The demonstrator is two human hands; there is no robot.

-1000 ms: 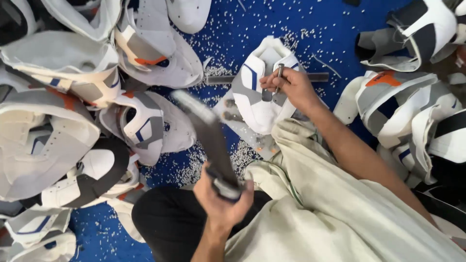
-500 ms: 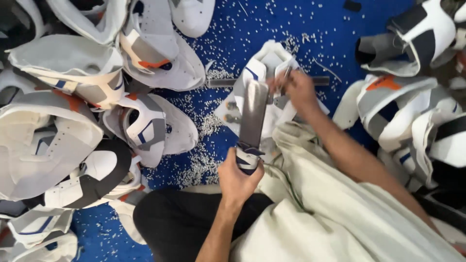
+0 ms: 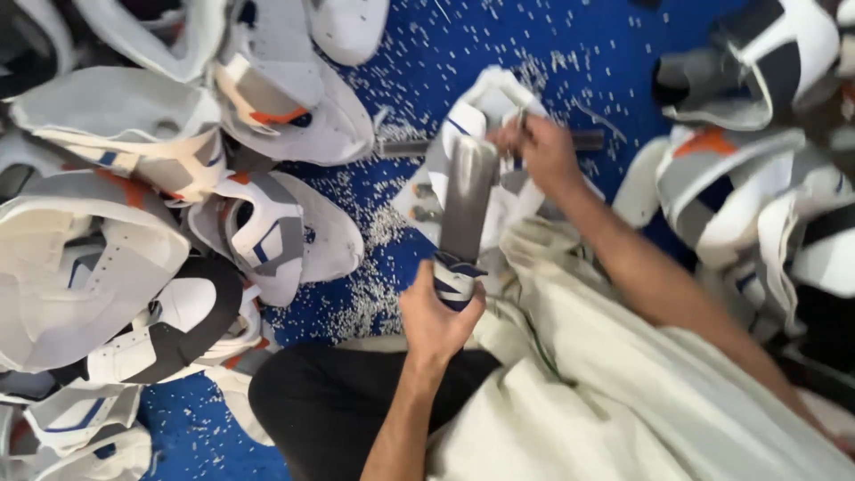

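My left hand (image 3: 436,316) grips the taped handle of a flat grey metal striking tool (image 3: 467,200), whose broad end is down near my right hand. My right hand (image 3: 543,153) pinches a thin metal punch (image 3: 519,118) against a white shoe upper with blue trim (image 3: 472,125). That upper lies over a grey metal bar (image 3: 405,147) on the blue floor (image 3: 445,53). The punch's tip is hidden by my fingers.
Piles of white, grey and orange shoe uppers (image 3: 134,223) fill the left side, and more uppers (image 3: 748,169) are stacked at the right. Small white punched bits (image 3: 374,267) litter the blue floor. My legs in black and cream cloth (image 3: 570,392) take up the bottom.
My left hand has swung the metal tool from a raised, tilted position at the left down onto the punch held by my right hand. The right hand has stayed on the upper.
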